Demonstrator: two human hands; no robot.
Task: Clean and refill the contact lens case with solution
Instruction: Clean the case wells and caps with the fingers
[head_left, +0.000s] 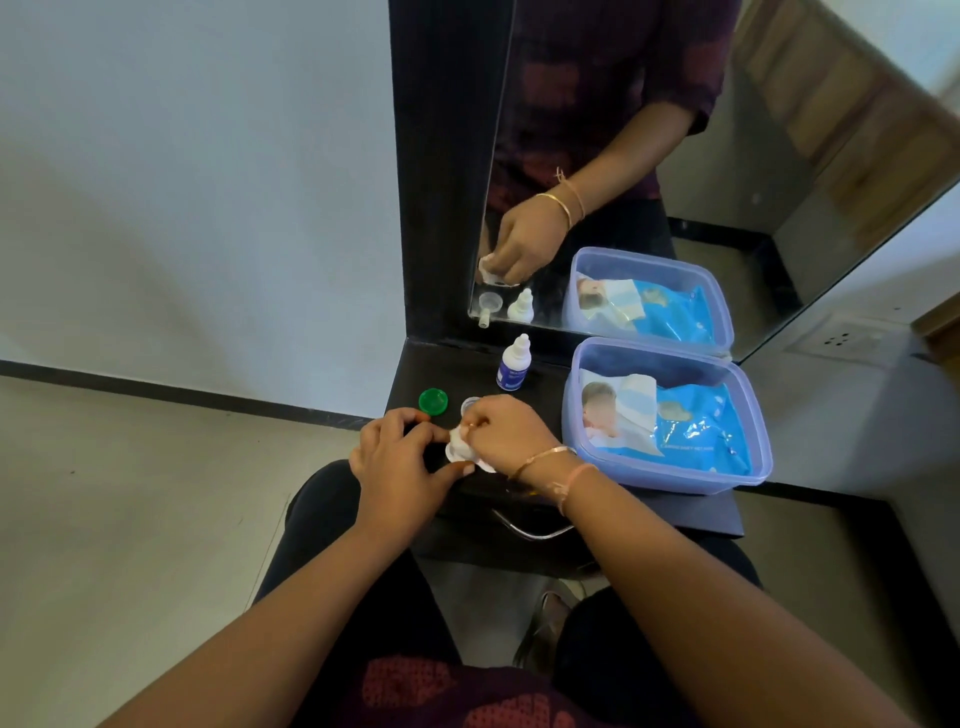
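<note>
The left hand (400, 457) steadies the contact lens case (457, 454) near the surface's (691, 512) front edge, fingers closed on it. The right hand (506, 434) pinches a white wipe (460, 441) into a well; small, firm circles would likely clean best. The case lies between both hands, largely hidden. Behind stand the green cap (433, 401) and solution bottle (512, 364).

Looks like a room in a home, at a dressing corner. Narrow black worktop (519, 499) set against a tall mirror (623, 156) in a dark frame, with plain white walls (197, 182), a tiled floor (130, 493) with dark skirting, and a wall socket (844, 342) to the right. Personal-care items on the worktop: a small dropper bottle (513, 365) and a plastic tub (670, 415) holding a blue wipes pack (696, 431).
</note>
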